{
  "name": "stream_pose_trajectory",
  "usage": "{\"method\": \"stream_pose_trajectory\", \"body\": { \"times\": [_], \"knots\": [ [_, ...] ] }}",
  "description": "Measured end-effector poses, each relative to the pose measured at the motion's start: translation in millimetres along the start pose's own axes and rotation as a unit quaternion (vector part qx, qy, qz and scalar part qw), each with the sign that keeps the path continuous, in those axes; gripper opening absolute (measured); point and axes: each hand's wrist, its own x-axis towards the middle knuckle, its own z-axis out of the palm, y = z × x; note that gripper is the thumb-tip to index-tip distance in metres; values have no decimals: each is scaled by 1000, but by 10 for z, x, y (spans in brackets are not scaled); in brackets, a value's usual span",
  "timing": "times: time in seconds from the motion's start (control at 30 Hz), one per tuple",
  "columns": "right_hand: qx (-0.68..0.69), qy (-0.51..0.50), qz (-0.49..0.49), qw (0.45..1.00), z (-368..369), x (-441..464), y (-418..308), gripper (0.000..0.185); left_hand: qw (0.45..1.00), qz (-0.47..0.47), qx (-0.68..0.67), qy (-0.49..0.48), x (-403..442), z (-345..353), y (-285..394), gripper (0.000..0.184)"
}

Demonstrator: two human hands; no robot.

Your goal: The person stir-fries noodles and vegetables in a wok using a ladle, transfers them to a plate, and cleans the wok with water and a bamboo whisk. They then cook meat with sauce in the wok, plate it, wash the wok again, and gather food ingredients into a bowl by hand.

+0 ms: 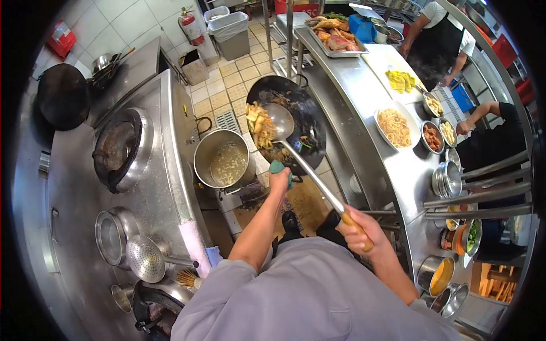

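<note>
A green cloth [276, 166] is bunched in my left hand [280, 179], which is closed at the near rim of a dark wok [315, 122]. My right hand [362, 229] is wrapped round the wooden end of a long-handled ladle [310, 170]. The ladle's metal bowl is inside the wok, against the stir-fried food [260, 126] at the wok's left side. Below and left of the wok stands a tall steel pot [200, 161] of pale, cloudy liquid with bits floating in it.
On the left counter are a wok burner [142, 133] and a perforated skimmer [147, 260]. The right counter [392, 170] holds a plate of noodles [394, 128], several bowls and a meat tray [335, 40]. Two other people [441, 40] stand beyond it. A bin [229, 40] stands behind.
</note>
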Motion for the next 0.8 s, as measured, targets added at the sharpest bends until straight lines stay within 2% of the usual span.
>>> {"method": "stream_pose_trajectory", "body": {
  "times": [0.07, 0.1, 0.13, 0.23, 0.37, 0.5, 0.6, 0.67, 0.73, 0.8],
  "knots": [
    [34, -8, 3, 999, -192, -25, 120, 37, 994, -97, -37, -40, -46, -126, 71, 15],
    [-5, 6, -1, 1000, -255, 18, 218, 35, 982, -171, -45, -60, -63, -258, -11, 13],
    [-5, 3, -4, 1000, -326, 161, 193, 35, 983, -168, -43, -62, -48, -318, -23, 13],
    [-40, 57, 2, 998, -421, 562, 87, 38, 947, -285, -126, -74, -70, -413, 7, 16],
    [-68, 107, 5, 992, -434, 533, -90, 43, 924, -326, -161, -120, -75, -491, -41, 16],
    [-153, 110, -56, 980, -121, -4, -190, 43, 915, -345, -171, -124, -312, -520, 118, 15],
    [-132, 114, -90, 981, -208, -275, -127, 44, 907, -350, -184, -146, -391, -566, 52, 16],
    [-155, 144, -122, 970, 16, -332, -143, 40, 883, -368, -226, -187, -385, -500, 52, 17],
    [-105, 109, -135, 979, 82, -452, -184, 44, 874, -392, -232, -172, -479, -376, 211, 18],
    [-80, 126, -168, 974, 200, -665, -229, 38, 857, -402, -250, -201, -524, -269, 278, 17]
  ]
}}
